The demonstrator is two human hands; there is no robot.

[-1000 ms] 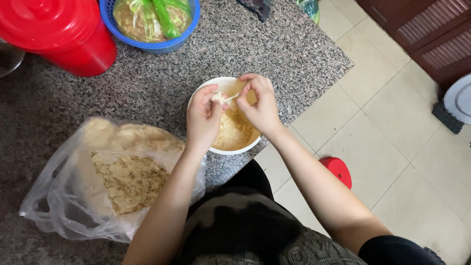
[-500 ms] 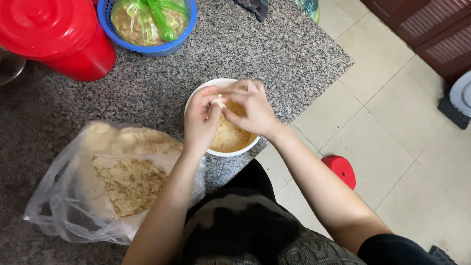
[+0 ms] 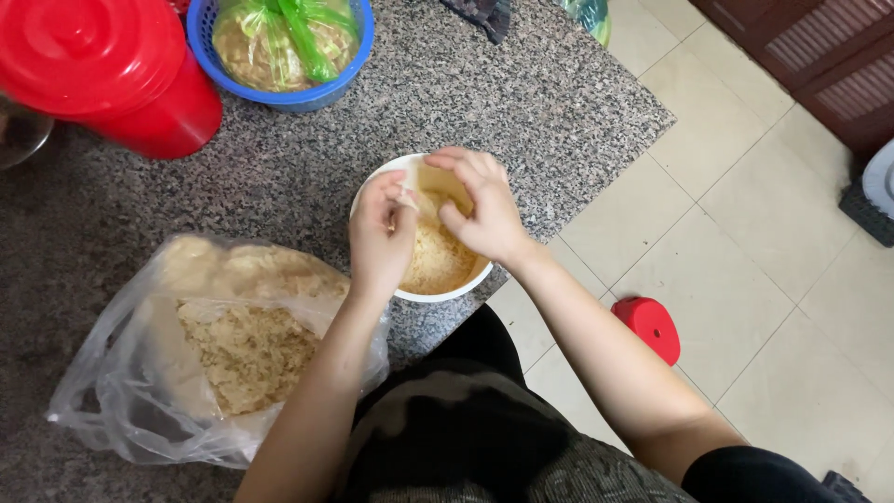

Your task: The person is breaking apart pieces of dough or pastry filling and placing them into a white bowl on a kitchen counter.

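Note:
A white bowl (image 3: 384, 177) of yellowish crumbs (image 3: 438, 261) sits near the front edge of a speckled granite counter (image 3: 466, 84). Both my hands are over it. My left hand (image 3: 380, 237) pinches a pale piece of the crumbly food (image 3: 408, 197) above the bowl. My right hand (image 3: 480, 205) curls over the bowl's far side with fingers bent, touching the same pale piece. To the left lies a clear plastic bag (image 3: 121, 391) holding more of the crumbly blocks (image 3: 247, 349).
A red lidded bucket (image 3: 102, 65) stands at the back left. A blue basket (image 3: 349, 56) with a green bag sits behind the bowl. Beige tile floor (image 3: 745, 279) lies to the right, with a small red stool (image 3: 650, 326) on it.
My hands stay over the bowl and have shifted slightly, working the pale piece between the fingers. The bowl and bag have not moved.

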